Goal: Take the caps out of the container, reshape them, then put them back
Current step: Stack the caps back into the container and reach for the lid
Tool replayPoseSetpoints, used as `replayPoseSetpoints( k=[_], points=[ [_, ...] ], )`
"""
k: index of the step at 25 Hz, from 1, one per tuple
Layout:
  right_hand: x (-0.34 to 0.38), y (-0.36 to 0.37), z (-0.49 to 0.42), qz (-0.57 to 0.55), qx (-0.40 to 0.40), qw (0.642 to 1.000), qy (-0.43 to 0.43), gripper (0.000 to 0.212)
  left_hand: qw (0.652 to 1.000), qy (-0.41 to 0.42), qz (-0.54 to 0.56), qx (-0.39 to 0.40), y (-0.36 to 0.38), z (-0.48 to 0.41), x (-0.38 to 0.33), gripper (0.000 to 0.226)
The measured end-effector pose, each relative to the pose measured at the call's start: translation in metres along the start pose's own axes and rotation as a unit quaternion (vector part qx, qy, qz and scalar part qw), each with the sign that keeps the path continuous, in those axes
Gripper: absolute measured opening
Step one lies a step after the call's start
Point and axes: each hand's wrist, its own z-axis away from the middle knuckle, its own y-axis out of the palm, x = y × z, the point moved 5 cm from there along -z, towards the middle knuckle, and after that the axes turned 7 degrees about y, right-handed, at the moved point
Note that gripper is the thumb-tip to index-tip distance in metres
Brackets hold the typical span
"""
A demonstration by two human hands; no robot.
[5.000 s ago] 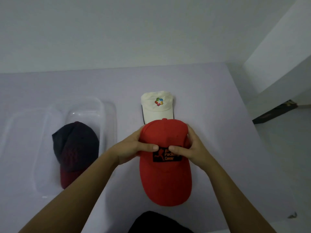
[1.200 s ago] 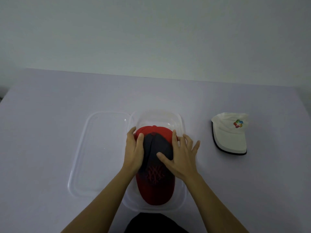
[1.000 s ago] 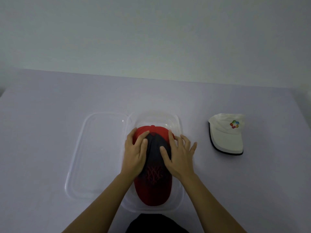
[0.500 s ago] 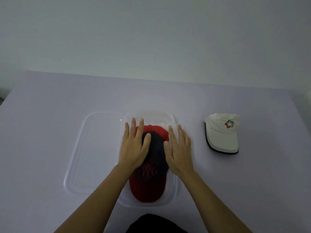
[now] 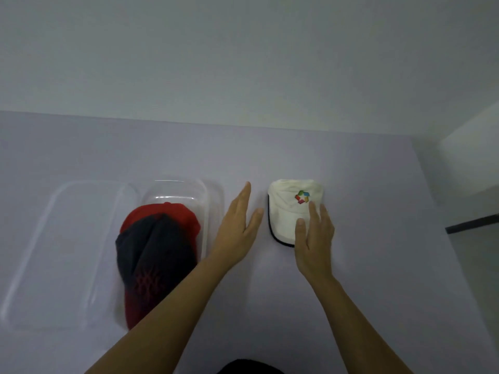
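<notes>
The white cap (image 5: 293, 209) is laid flat on the table (image 5: 351, 265), right of the container (image 5: 213, 201). The right hand (image 5: 314, 236) is spread over its near right edge, fingers apart; contact cannot be told. The left hand (image 5: 237, 225) is held open between container and cap, gripping nothing. A red cap (image 5: 162, 214) and a dark cap (image 5: 154, 247) are stacked inside the container.

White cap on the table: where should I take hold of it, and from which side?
Grip the white cap by both flanks of its crown, one hand per side, coming from the near edge. It lies flattened, brim toward you, with clear table around it; the left hand and right hand already flank it, both open.
</notes>
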Motion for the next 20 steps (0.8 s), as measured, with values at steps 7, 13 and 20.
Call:
replayPoseSetpoints(
  k=[7, 13, 20],
  points=[
    [-0.042, -0.030, -0.096, -0.101, 0.166, 0.980, 0.037, 0.083, 0.977, -0.159, 0.132, 0.057, 0.053, -0.078, 0.027, 0.090],
    [-0.043, -0.015, -0.127, -0.096, 0.288, 0.951, 0.052, 0.050, 0.966, -0.138, 0.190, 0.104, 0.072, -0.096, 0.025, 0.038],
    [-0.010, -0.037, -0.100, -0.131, 0.214, 0.968, -0.026, 0.043, 0.916, -0.169, 0.317, 0.176, 0.051, -0.084, 0.006, 0.030]
  ],
)
